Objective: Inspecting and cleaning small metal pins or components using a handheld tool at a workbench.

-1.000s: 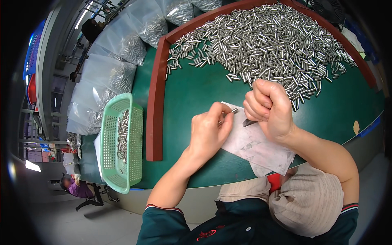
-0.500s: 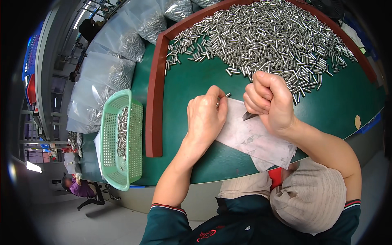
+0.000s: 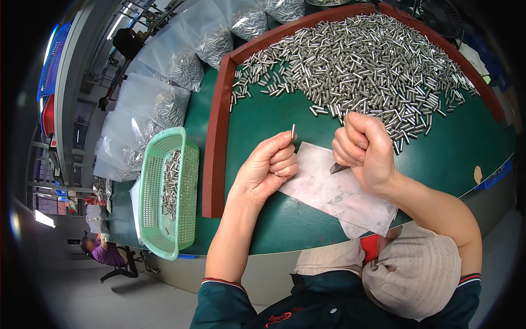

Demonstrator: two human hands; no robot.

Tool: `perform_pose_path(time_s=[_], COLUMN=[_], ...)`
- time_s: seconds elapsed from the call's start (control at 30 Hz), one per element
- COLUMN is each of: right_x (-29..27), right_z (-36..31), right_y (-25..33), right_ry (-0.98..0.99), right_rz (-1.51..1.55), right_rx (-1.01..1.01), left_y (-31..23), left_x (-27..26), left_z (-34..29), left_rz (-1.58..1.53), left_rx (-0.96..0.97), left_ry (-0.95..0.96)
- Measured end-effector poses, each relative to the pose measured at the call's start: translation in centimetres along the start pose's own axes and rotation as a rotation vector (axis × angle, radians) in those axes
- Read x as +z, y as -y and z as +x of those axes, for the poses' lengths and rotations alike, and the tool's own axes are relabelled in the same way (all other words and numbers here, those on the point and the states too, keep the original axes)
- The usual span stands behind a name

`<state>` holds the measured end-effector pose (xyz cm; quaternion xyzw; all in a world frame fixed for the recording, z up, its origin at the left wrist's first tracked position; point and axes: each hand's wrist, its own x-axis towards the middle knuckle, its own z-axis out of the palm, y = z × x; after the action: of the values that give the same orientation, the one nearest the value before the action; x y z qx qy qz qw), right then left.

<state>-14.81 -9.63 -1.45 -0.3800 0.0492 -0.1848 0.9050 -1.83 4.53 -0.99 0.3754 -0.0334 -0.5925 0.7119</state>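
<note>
Between the thumb and forefinger of my left hand [image 3: 268, 167] a small shiny metal pin [image 3: 293, 131] stands nearly upright, its top end showing. My right hand [image 3: 366, 148] is closed in a fist around a dark, flat-ended tool [image 3: 338, 168]; only its tip pokes out below the fingers, and the rest is hidden. Under and between both hands a stained white cloth [image 3: 334, 192] lies on the green tabletop [image 3: 263, 118]. Beyond my hands spreads a big heap of similar metal pins [image 3: 372, 66].
A dark red wooden rail [image 3: 217, 142] borders the heap at left and back. Left of it stands a light green plastic basket [image 3: 189, 189] with loose pins. Clear bags of pins [image 3: 164, 104] line the far left edge. A black fan [image 3: 441, 19] is at the back right.
My left hand has turned, bringing the pin from a tilt to nearly upright. My right hand stays closed on the dark tool, almost in place. The view has shifted slightly.
</note>
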Motion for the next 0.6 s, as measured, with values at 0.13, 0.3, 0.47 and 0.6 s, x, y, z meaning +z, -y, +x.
perform_pose_path(time_s=[0.13,0.3,0.47,0.6], right_x=[-0.4,-0.2,0.1,0.0], right_z=[-0.1,0.0,-0.3,-0.4], right_y=[0.2,0.6,0.6,0.4], right_ry=[-0.009,0.022,0.029,0.001], right_rz=[0.006,0.048,-0.008,-0.017], right_rx=[-0.024,-0.089,-0.101,-0.119], left_y=[1.2,3.8,4.1,4.2], left_x=[2.9,2.6,3.1,3.0], left_z=[-0.6,-0.8,-0.6,-0.6], left_rz=[0.968,1.742,1.694,1.705], left_rx=[0.260,0.536,0.552,0.552], left_ry=[-0.204,-0.145,-0.183,-0.200])
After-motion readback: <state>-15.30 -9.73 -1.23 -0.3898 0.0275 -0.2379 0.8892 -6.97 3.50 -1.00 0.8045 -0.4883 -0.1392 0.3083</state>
